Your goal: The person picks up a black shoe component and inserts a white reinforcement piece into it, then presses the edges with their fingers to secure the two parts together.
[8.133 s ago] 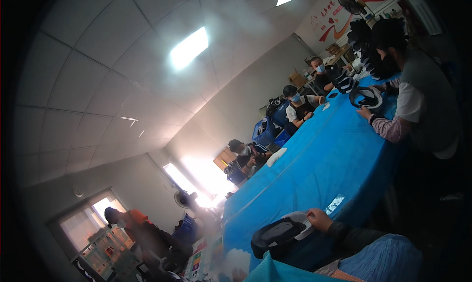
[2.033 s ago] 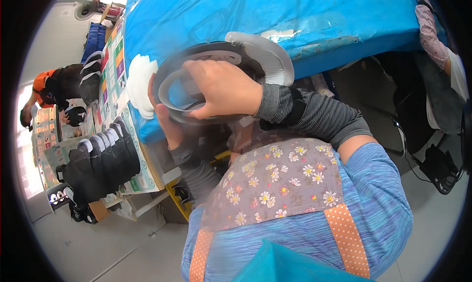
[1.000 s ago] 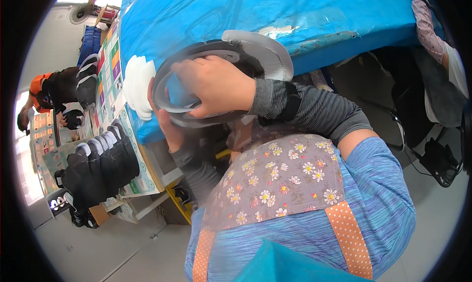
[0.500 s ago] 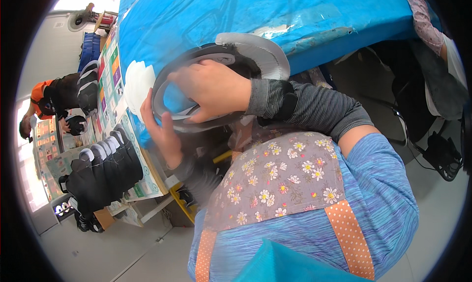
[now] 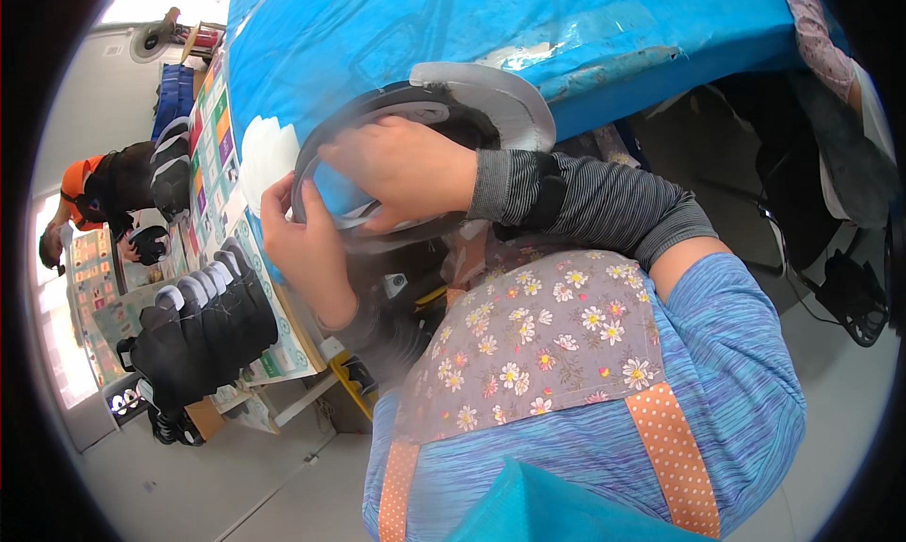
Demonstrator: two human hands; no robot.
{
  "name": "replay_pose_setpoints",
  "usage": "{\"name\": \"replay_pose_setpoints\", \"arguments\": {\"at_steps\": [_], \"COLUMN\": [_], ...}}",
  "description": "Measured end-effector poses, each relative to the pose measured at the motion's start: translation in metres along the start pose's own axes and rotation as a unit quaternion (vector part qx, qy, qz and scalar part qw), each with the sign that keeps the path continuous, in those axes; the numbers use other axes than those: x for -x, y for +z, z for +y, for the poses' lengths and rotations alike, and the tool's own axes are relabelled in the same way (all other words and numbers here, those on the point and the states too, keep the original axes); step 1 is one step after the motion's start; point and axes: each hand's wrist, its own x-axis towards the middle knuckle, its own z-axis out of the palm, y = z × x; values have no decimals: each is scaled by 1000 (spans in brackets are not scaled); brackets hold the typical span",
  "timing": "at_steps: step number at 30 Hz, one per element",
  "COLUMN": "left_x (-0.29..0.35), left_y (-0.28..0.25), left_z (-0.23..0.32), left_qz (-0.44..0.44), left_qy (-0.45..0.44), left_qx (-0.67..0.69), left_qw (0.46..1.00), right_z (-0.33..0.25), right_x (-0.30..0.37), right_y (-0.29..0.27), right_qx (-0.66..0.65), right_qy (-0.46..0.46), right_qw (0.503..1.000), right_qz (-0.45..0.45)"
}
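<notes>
A ring-shaped black and grey sewn piece (image 5: 326, 131) is held up at the near edge of the blue-covered table. Its curved, pale padded flap (image 5: 517, 106) sticks out on the right, and blue shows through the opening. My left hand (image 5: 311, 259) pinches the left rim, thumb on the inner side and fingers outside. Across the opening lies my right hand (image 5: 401, 169), its fingers bent onto the inner lining near the left rim, its thumb lower down. Haze blurs the right fingertips. Fanned white pieces (image 5: 266, 160) lie just beyond my left hand.
The blue table cover (image 5: 377, 23) spreads ahead. At left, black sewn items (image 5: 203, 325) with grey tops stand in a row by a patterned tabletop (image 5: 217, 155). A person in orange (image 5: 80, 193) works far left. Another person's sleeve (image 5: 816, 32) and a chair (image 5: 774, 230) are at right.
My left hand has gone from loosely spread fingers beside the rim to a pinch on it. The right hand has shifted only slightly left.
</notes>
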Motion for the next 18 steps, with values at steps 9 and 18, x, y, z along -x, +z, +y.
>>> {"name": "replay_pose_setpoints", "arguments": {"at_steps": [9,18], "left_x": [-2,-5], "left_y": [-1,0], "left_z": [9,-5], "left_qz": [-38,-66], "left_qy": [-24,-29], "left_qx": [-37,-27], "left_qw": [998,997], "right_z": [0,-15], "right_x": [1,7], "right_y": [-2,-1], "right_qx": [2,19], "right_qy": [15,49], "right_qw": [999,999], "right_qz": [-48,-13]}}
